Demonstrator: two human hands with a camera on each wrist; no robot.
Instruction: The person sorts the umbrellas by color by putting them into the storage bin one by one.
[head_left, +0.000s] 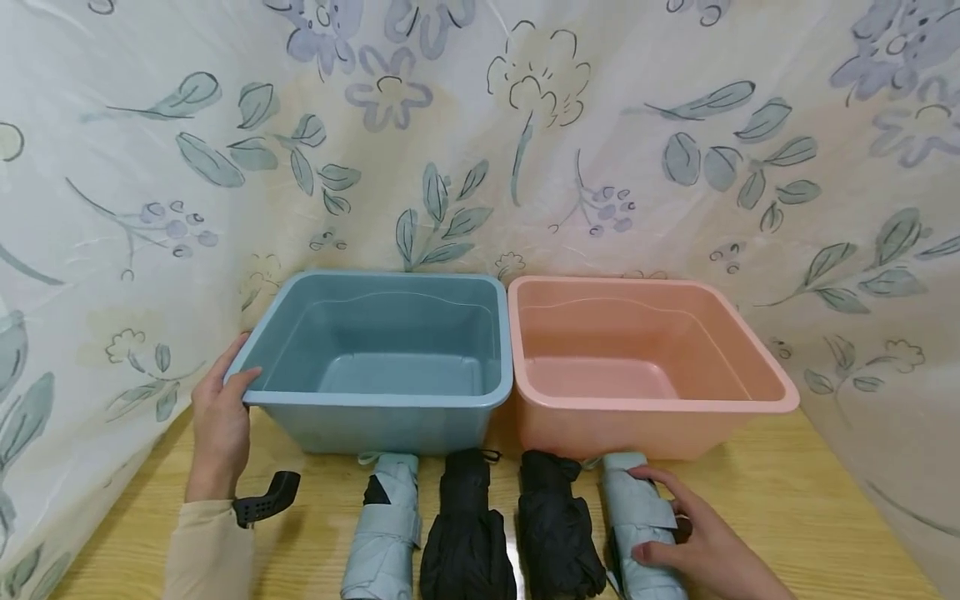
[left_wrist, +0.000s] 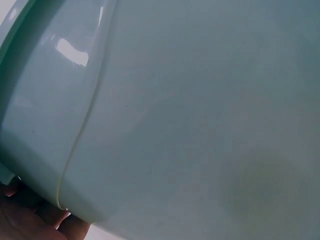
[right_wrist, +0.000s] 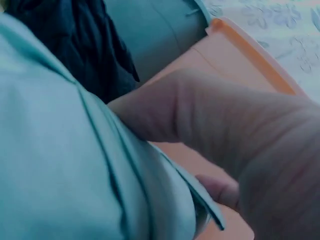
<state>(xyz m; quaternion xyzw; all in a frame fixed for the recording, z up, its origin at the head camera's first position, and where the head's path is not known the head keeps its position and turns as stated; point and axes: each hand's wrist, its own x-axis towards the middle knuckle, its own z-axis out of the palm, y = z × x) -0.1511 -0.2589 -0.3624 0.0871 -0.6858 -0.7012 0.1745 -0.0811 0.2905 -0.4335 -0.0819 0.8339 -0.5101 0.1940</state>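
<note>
My left hand grips the left rim of a blue plastic basin, its thumb over the edge. In the left wrist view the basin's wall fills the picture, with fingers at its lower left edge. Around a folded light blue umbrella, the rightmost of a row, my right hand curls with thumb and fingers on its sides. Close up in the right wrist view, the thumb presses against the umbrella's cloth.
Right of the blue basin stands a pink basin. Two black folded umbrellas and another light blue umbrella lie on the wooden table before the basins. A floral cloth hangs behind and at both sides.
</note>
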